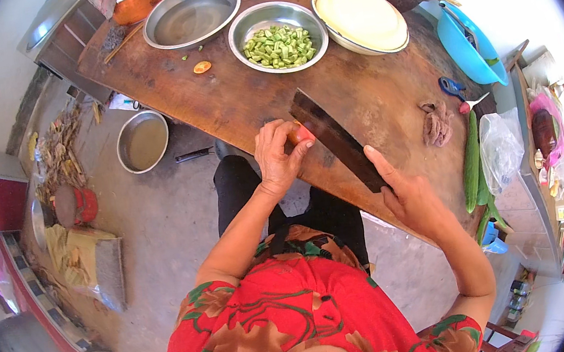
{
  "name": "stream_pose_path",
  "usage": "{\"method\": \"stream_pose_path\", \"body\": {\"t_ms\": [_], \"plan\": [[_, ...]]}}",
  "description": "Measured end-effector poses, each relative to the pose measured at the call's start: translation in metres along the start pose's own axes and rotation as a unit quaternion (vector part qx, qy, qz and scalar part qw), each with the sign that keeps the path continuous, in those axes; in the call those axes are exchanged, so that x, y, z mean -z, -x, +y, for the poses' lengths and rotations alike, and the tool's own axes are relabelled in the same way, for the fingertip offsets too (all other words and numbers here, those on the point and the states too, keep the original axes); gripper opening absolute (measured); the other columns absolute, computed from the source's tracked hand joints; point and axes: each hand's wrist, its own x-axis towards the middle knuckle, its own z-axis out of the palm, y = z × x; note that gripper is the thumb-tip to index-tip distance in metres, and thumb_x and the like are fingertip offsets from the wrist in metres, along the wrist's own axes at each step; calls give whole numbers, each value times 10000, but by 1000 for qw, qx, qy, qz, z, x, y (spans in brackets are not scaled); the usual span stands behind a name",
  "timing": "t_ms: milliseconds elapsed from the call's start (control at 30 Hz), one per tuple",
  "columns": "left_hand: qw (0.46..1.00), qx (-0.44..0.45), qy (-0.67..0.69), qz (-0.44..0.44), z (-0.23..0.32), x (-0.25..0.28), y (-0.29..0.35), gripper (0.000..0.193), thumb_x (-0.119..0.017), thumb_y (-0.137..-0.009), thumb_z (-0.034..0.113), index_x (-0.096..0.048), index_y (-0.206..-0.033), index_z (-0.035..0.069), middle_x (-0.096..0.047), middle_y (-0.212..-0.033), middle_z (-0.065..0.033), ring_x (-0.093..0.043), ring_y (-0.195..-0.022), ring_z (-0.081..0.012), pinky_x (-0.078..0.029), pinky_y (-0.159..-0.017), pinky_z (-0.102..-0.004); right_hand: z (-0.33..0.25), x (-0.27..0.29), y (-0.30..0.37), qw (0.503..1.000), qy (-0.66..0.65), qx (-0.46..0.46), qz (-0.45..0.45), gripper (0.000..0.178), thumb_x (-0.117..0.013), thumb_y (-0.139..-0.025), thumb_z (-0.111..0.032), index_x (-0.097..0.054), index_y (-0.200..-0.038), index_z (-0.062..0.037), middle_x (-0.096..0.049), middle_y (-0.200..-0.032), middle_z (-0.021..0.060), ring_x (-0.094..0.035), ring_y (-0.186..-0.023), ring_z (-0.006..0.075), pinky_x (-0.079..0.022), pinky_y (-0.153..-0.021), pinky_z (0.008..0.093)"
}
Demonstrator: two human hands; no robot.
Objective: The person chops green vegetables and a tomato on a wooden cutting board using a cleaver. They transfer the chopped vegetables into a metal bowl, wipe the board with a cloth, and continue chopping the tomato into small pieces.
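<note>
I have the red piece just over the near edge of the table, pinched between the thumb and fingers of the left hand. The knife slants just beside it, its broad, dark blade pointing away; I cannot tell whether the two touch. The right hand is closed round the knife's near end, one finger stretched along the blade, and it hides the handle from me.

Beyond the hands I see a steel bowl of chopped green pieces, standing between a wider basin and a covered bowl. A small orange slice lies nearer. To my right are a crumpled rag and long green cucumbers.
</note>
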Motion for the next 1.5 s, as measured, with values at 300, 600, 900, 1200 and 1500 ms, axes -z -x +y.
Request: {"method": "stream_pose_path", "body": {"t_ms": [300,600,900,1200,1500], "plan": [[1000,-11,-7,-23,1,0,-6,408,-766,-765,331,-607,-1042,78,-578,-992,-93,-547,-928,-310,-418,-813,-385,6,-10,0,998,55,29,15,861,-560,-834,-20,-139,-1561,-209,-642,-985,216,-631,-772,433,-501,-636,524],[999,-9,21,-37,-4,0,-5,404,-763,-772,338,-585,-1025,78,-558,-945,-104,-536,-903,-333,-422,-800,-403,-12,-4,-31,998,53,-3,-38,822,-531,-834,-17,-165,-1553,-176,-647,-905,247,-633,-734,439,-494,-644,524],[998,-49,18,-21,-11,4,0,418,-787,-749,325,-573,-1012,80,-567,-960,-93,-535,-928,-324,-408,-827,-424,7,-49,-72,997,41,44,41,821,-599,-871,-151,-149,-1555,-223,-659,-892,238,-651,-738,434,-519,-655,513],[998,-41,39,-23,-25,17,22,395,-771,-791,254,-577,-1077,62,-573,-1063,-139,-540,-996,-349,-434,-873,-425,3,-18,-47,994,-65,31,78,802,-530,-832,-1,-242,-1537,-255,-633,-960,268,-624,-827,463,-495,-738,502],[999,-45,1,-26,-23,16,22,379,-759,-816,270,-577,-1070,56,-578,-1075,-142,-557,-971,-343,-451,-848,-403,4,-25,-18,997,13,37,71,775,-529,-855,-27,-238,-1539,-243,-627,-916,225,-629,-776,425,-508,-686,503]]}}
